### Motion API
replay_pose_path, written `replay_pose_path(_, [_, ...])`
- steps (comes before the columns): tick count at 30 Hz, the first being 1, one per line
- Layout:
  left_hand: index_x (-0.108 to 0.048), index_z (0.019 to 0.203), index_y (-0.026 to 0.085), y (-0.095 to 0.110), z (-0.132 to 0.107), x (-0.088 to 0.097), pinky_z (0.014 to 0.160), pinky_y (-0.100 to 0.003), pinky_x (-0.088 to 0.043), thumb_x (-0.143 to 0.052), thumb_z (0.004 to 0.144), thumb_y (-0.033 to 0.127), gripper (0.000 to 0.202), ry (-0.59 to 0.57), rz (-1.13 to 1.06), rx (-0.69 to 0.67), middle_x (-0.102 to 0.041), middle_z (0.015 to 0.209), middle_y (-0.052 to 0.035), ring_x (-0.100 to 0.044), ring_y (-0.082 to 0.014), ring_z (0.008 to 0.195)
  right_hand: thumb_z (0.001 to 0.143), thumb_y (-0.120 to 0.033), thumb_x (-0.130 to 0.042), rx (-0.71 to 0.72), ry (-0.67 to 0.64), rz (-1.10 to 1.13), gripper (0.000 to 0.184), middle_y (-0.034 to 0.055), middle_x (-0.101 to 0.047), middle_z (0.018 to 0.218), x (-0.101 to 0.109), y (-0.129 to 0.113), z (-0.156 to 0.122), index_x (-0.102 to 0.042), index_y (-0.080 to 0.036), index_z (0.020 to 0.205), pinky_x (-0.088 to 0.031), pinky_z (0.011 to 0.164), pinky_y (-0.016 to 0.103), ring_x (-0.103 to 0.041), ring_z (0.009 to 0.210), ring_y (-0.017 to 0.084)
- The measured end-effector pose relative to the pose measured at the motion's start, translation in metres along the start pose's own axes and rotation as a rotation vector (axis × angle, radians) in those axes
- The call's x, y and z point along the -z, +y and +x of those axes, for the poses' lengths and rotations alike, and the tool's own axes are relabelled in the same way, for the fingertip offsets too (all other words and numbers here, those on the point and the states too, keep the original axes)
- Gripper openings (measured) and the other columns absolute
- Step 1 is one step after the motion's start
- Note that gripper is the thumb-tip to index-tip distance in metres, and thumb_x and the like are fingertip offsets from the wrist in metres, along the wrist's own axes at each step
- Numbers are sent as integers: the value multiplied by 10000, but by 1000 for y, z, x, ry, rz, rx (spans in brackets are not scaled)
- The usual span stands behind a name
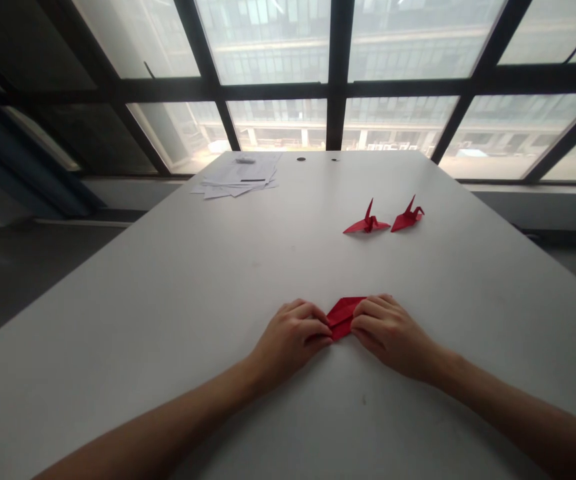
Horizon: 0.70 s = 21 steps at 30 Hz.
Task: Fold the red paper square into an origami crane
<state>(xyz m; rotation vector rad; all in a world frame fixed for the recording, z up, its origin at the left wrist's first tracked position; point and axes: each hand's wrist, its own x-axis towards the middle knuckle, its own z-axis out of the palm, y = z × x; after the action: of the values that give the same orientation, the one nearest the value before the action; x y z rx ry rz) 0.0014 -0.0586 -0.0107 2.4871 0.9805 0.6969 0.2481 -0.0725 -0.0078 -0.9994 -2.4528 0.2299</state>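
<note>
A folded piece of red origami paper [342,313] lies on the white table [178,287], with creases and layered flaps showing. My left hand [295,333] pinches its left corner, thumb and fingers pressed together. Over its right part, my right hand [385,330] is closed on the paper and covers that end. Beyond my hands stand two finished red paper cranes: one crane [367,225] with wings spread low, and a second crane [408,217] just to its right, close beside it.
Loose white sheets [238,175] are stacked unevenly at the far left of the table, a dark pen-like stick [253,180] on them. A dark round spot [301,159] and a small dark item [335,160] lie near the far edge. Large windows [278,120] rise behind.
</note>
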Motion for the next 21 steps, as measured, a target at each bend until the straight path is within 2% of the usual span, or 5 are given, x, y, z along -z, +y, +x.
replay_pose_path(4, [-732, 862, 253, 4, 0, 3, 920, -343, -437, -683, 904, 273, 68, -12, -6, 12, -704, 994, 0, -595, -184, 974, 939, -163, -569, -111, 6, 29, 134, 38, -645, 869, -2, -3, 2, -649, -204, 839, -374, 828, 345, -553, 856, 190])
replay_pose_path(12, [-702, 863, 224, 7, 3, 1, 928, -363, -434, -629, 921, 213, 94, -28, -10, 102, -669, 1013, -25, -573, -197, 972, 910, -169, -636, -245, 66, 74, 71, 14, -672, 830, -5, -3, 3, -644, -214, 855, -368, 818, 350, -565, 813, 188])
replay_pose_path(17, [-693, 831, 215, 9, 5, -1, 918, -369, -435, -641, 899, 193, 88, -11, -26, 156, -648, 986, -25, -563, -198, 952, 885, -162, -673, -288, 81, 81, 87, 4, -679, 824, -8, -1, 4, -636, -219, 829, -373, 805, 345, -572, 814, 192])
replay_pose_path(21, [-691, 770, 210, 9, 6, 0, 910, -364, -441, -689, 878, 239, 111, -14, -52, 197, -635, 958, -21, -554, -197, 944, 874, -158, -687, -306, 85, 96, 101, -2, -686, 828, -9, 1, 5, -629, -219, 818, -380, 805, 344, -580, 813, 190])
